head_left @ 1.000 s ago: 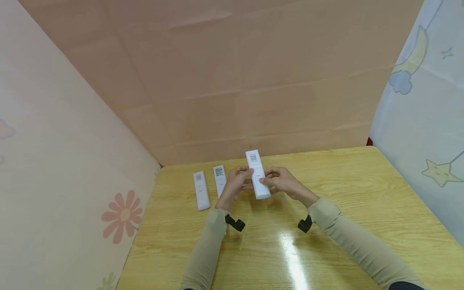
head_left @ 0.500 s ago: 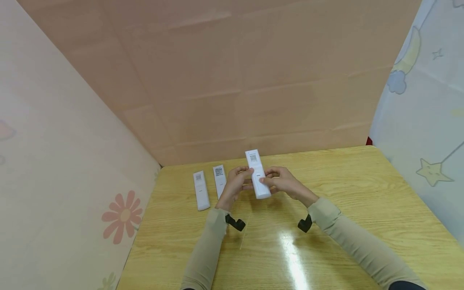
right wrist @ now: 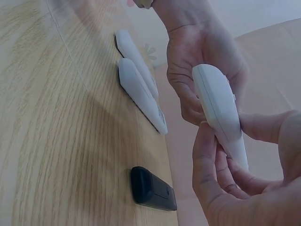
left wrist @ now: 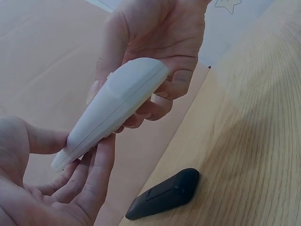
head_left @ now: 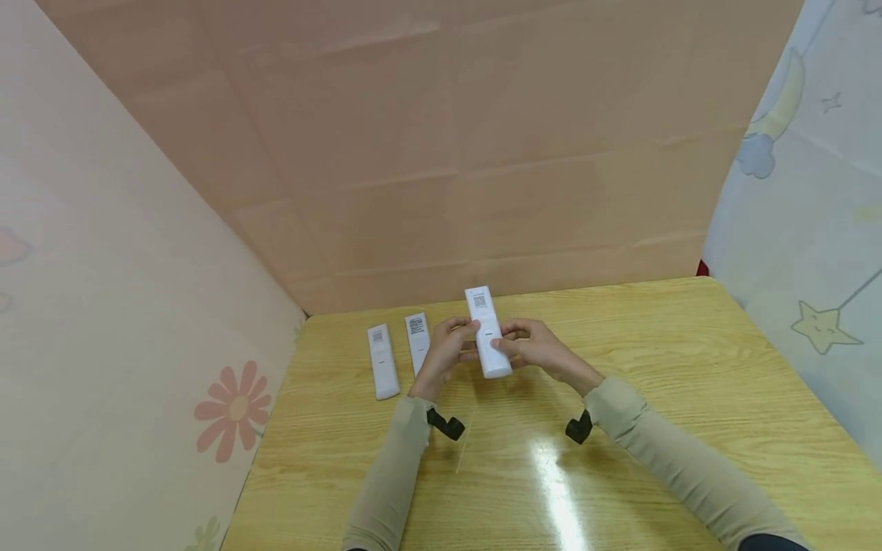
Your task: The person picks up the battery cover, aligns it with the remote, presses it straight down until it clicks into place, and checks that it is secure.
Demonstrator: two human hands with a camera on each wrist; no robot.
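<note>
Both hands hold a white remote control (head_left: 494,361) above the table, its back with a printed QR label facing up. The left hand (head_left: 445,350) grips its left edge, thumb on top and fingers beneath. From the other side the right hand (head_left: 544,350) pinches it nearer the rounded end, with the thumb over the back cover. In the left wrist view the remote control (left wrist: 117,101) is seen edge-on between the two hands. Left of the hands, two more white remote controls (head_left: 383,363) lie back up on the table, one (head_left: 417,337) partly behind the left hand.
A black remote control (left wrist: 164,195) lies on the wooden table (head_left: 654,367); the head view does not show it. A brown sheet (head_left: 441,153) rises behind the table's far edge. Patterned walls (head_left: 138,306) stand at both sides.
The held remote control and both hands have shifted very slightly to the left. Both grips look the same, and the remote controls on the table have not moved.
</note>
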